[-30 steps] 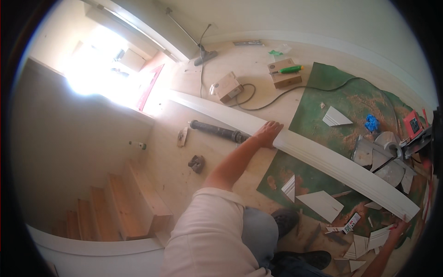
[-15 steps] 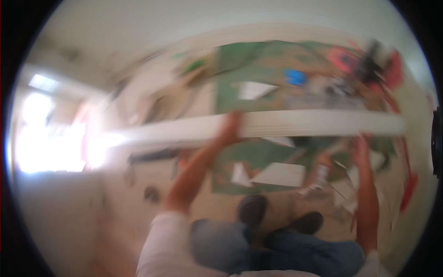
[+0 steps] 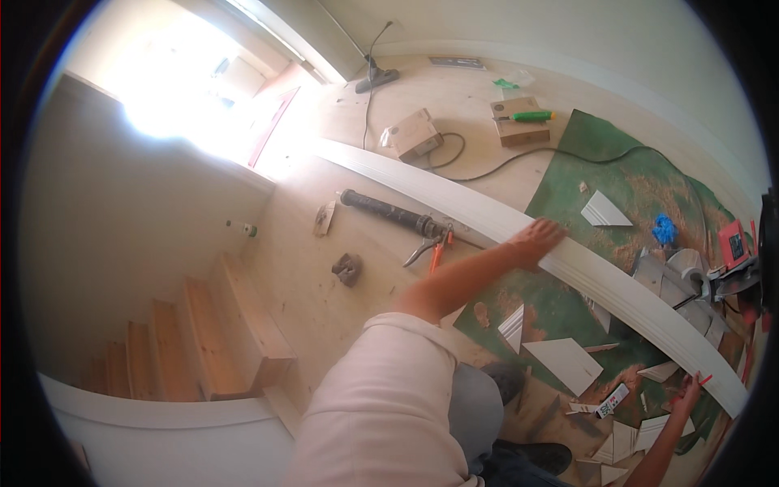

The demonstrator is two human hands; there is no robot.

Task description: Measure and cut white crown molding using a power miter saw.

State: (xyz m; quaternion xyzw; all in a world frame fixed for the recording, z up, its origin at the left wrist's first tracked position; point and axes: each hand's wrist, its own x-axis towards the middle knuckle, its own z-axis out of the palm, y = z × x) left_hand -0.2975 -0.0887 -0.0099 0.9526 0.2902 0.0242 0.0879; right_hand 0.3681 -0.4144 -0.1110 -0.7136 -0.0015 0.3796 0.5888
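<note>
A long white moulding board (image 3: 454,199) with ribbed lines slants from the bright opening at upper left to the lower right. Over its middle lies my left hand (image 3: 540,241), gripping it with the fingers reaching across toward the far edge. My right hand (image 3: 688,394) is closed at the near edge of the board's right end. A thin red pencil (image 3: 706,379) pokes out from its fingers, partly hidden by them. Beyond the board's right part stands a saw (image 3: 714,280) with red and grey parts, cut off by the picture's rim.
White offcuts (image 3: 565,363) and sawdust litter a green mat (image 3: 568,183). A black caulking gun (image 3: 389,213) lies left of my arm. Wooden stairs (image 3: 213,337) descend at lower left. Farther off are cardboard boxes (image 3: 411,135), a green-handled tool (image 3: 531,117) and a dark cable (image 3: 519,152).
My view has swung left, bringing the stairs into sight, and the blur is gone. The board now slants down to the right. Both hands stay at it, and the red pencil now shows.
</note>
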